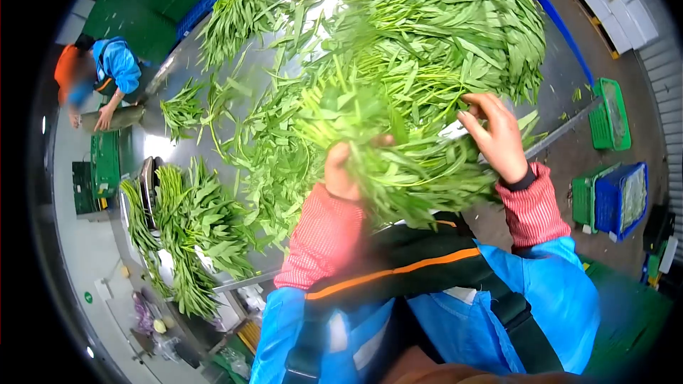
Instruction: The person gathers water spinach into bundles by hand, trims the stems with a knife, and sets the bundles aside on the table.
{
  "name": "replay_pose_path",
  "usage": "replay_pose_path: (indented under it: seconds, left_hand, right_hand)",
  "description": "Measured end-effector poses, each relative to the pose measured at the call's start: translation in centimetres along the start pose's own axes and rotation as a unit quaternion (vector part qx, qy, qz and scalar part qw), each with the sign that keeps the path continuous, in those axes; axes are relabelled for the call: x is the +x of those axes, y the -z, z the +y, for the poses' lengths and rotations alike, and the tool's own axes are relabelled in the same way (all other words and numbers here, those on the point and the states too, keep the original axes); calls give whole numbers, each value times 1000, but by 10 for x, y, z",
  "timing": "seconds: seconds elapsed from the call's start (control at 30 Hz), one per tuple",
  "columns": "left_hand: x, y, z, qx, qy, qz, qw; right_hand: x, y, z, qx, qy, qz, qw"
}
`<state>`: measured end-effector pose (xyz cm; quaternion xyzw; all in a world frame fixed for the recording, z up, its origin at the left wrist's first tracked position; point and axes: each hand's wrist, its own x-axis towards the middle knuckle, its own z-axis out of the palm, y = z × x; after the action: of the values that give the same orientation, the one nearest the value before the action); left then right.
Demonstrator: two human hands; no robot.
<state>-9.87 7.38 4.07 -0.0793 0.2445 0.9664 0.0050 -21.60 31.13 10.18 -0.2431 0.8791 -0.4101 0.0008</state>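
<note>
A bunch of leafy green stalks [334,117] is in my left hand [343,171], whose fingers wrap round it; the bunch is partly blurred. My right hand [496,135] is at the right side of the greens, its thumb and fingers curved and apart, with nothing clearly held between them. Below and between my hands more long leaves [427,171] spread towards my apron. Beyond them a large heap of the same greens [455,35] covers the far right part of the metal table [231,128]. Loose leaves [277,163] lie left of my left hand.
Bunches of greens [203,227] lie at the table's left end, and another [238,21] at the far edge. A person in blue sleeves [117,67] stands at the far left. Green [610,117] and blue crates [622,199] stand on the floor at right, below white boxes [615,0].
</note>
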Motion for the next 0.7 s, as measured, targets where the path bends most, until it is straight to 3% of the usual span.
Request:
replay_pose_path:
  seconds: [0.1, 0.2, 0.33, 0.37, 0.47, 0.5, 0.63, 0.67, 0.7]
  left_hand:
    - [-17, 17, -7, -39, 27, -11, 999]
    - [-29, 13, -6, -9, 4, 18, 1000]
    - [-32, 16, -5, -3, 1, 32, 999]
    - [-32, 9, -3, 8, -8, 27, 1000]
    - [-38, 10, 0, -8, 36, 33, 999]
    - [-38, 11, 0, -11, 36, 37, 999]
    - [-45, 13, 0, -23, 22, 57, 998]
    - [-47, 12, 0, -24, 14, 62, 998]
    - [-47, 13, 2, -18, 23, 51, 998]
  right_hand:
    - [2, -27, 33, -107, 65, 11, 992]
    - [0, -48, 43, -156, 138, -69, 976]
    - [-10, -70, 38, -171, 155, -184, 955]
    - [-12, -77, 46, -167, 175, -177, 954]
    - [-11, -89, 71, -110, 178, -275, 938]
    - [-11, -86, 72, -89, 142, -298, 940]
    - [5, -77, 80, -49, 57, -99, 992]
    - [18, -68, 78, -9, 0, -120, 993]
    - [27, -69, 80, -8, 23, -95, 995]
